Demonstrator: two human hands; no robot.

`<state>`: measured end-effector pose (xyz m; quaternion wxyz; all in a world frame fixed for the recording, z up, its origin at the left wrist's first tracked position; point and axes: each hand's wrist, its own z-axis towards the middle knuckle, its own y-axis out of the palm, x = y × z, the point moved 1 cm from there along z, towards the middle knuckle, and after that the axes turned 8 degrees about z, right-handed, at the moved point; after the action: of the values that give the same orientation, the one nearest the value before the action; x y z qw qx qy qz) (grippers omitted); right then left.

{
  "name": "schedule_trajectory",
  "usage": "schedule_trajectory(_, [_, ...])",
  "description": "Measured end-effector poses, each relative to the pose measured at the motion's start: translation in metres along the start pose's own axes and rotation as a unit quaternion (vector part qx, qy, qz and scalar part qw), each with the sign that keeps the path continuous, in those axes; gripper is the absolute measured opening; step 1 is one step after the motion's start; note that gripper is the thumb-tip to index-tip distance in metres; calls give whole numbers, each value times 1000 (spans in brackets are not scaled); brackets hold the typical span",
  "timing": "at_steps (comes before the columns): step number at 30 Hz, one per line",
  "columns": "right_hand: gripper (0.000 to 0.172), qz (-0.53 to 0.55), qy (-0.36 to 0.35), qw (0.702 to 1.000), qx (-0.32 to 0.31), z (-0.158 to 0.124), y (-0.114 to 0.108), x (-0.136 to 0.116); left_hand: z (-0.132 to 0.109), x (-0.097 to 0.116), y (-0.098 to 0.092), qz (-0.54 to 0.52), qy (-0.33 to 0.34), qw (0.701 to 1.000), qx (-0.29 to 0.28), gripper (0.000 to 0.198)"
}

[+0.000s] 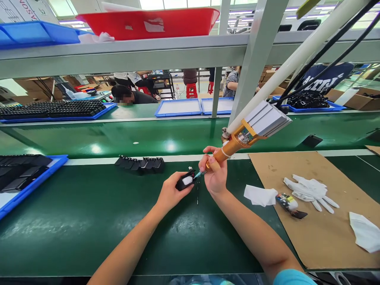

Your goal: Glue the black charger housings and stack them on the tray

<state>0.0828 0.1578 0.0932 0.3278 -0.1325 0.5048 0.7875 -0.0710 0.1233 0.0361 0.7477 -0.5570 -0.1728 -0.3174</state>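
Note:
Between the fingers and thumb of my left hand is a small black housing with a white part in it, held above the green work surface. My right hand grips the lower end of an orange dispensing tool, which slants up to the right on a white tube. Its thin bluish tip touches or nearly touches the right end of the housing. A row of black housings lies beyond my left hand.
At the left edge is a blue-rimmed tray of black parts. A cardboard sheet at the right bears white gloves and small parts. Overhead runs a metal frame with a red bin. People sit beyond the conveyor.

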Motion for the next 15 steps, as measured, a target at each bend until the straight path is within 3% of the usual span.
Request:
schedule_trajectory(7, [22, 3, 12, 1000, -2, -1, 1, 1, -1, -2, 1, 0, 10, 1000, -2, 32])
schedule_trajectory(15, [17, -2, 7, 1000, -6, 0, 0, -1, -2, -4, 3, 0, 23, 1000, -7, 35])
